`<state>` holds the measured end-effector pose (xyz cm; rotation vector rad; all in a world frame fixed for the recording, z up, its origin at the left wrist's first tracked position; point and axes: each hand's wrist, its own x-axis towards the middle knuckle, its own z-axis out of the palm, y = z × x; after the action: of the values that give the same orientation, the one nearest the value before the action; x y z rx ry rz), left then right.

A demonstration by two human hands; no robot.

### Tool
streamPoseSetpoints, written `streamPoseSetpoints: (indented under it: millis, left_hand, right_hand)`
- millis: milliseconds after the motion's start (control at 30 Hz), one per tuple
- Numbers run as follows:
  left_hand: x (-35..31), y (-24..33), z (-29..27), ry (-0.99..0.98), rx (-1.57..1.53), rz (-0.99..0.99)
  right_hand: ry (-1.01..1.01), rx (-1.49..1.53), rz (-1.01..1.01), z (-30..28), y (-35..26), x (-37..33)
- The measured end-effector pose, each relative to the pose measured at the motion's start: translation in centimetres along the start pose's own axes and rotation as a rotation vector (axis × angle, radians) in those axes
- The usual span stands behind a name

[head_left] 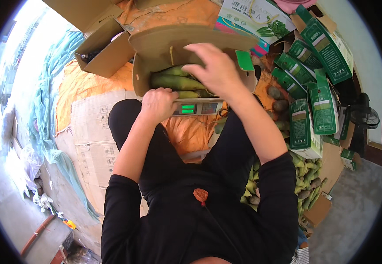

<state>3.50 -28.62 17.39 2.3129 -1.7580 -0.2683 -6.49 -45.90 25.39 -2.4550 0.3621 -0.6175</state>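
Note:
An opened cardboard box [141, 72] sits in front of me on a digital scale [199, 108] with a lit green display. Several long green radishes [175, 82] lie side by side inside it. The fingers of my left hand [158, 104] are curled over the box's near edge at its left end, gripping it. My right hand [217, 70] is over the right half of the box, thumb and fingers apart, with nothing visible in it. It hides part of the radishes; whether it touches them I cannot tell.
Several green cartons [325, 105] stand at the right, near a small fan [364, 115]. Loose green radishes [307, 171] are heaped by my right leg. Another open cardboard box [107, 55] is at the far left, and flattened cardboard [92, 136] lies left of my knee.

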Motion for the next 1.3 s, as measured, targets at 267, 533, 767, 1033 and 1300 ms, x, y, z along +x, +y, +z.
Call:
streamPoseSetpoints:
  millis: [267, 533, 767, 1033, 1300]
  left_hand:
    - [0.4, 0.9, -0.4, -0.035, -0.021, -0.027]
    - [1.2, 1.8, -0.4, -0.016, 0.04, -0.051]
    - [1.2, 2.5, 0.2, -0.023, 0.073, -0.063]
    - [1.0, 2.8, 0.3, -0.025, 0.068, -0.065]
    - [1.1, 2.9, 0.4, -0.008, 0.057, -0.085]
  right_hand:
    - [0.428, 0.471, 0.536, -7.8, 11.4, -13.8]
    - [0.264, 0.039, 1.265, -0.3, 18.9, -45.0]
    - [-0.457, 0.079, 1.481, 6.8, 9.8, -55.3]
    - [-0.23, 0.121, 1.454, 7.1, 8.0, -53.4]
    - [0.217, 0.26, 1.742, 3.6, 13.6, -56.1]
